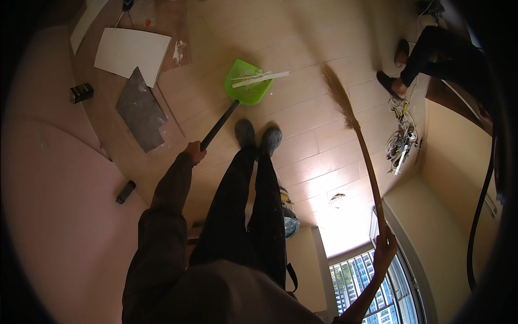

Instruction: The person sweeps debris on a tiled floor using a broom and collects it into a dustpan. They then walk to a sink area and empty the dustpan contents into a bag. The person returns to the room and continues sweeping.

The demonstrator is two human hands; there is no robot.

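Observation:
My left hand [196, 153] grips the dark handle of a green dustpan [259, 95], whose scoop is out past my shoes. White strips [261, 79] and thin pale shavings lie in the scoop, and one strip sticks out over its right side. On the other side, my right hand [384, 249] is closed around the long handle of a straw broom [339, 95]. The broom's bristles point away from me, to the right of the dustpan and apart from it. I cannot tell whether they touch the floor. A small white scrap [271, 93] lies beside the scoop.
A white board [129, 52] and a grey sheet [141, 113] lie at the left, near a small black box [82, 93]. Another person's legs [437, 56] are at the right, above tangled cables and tools [401, 141]. A stained bucket [289, 214] stands beside my legs.

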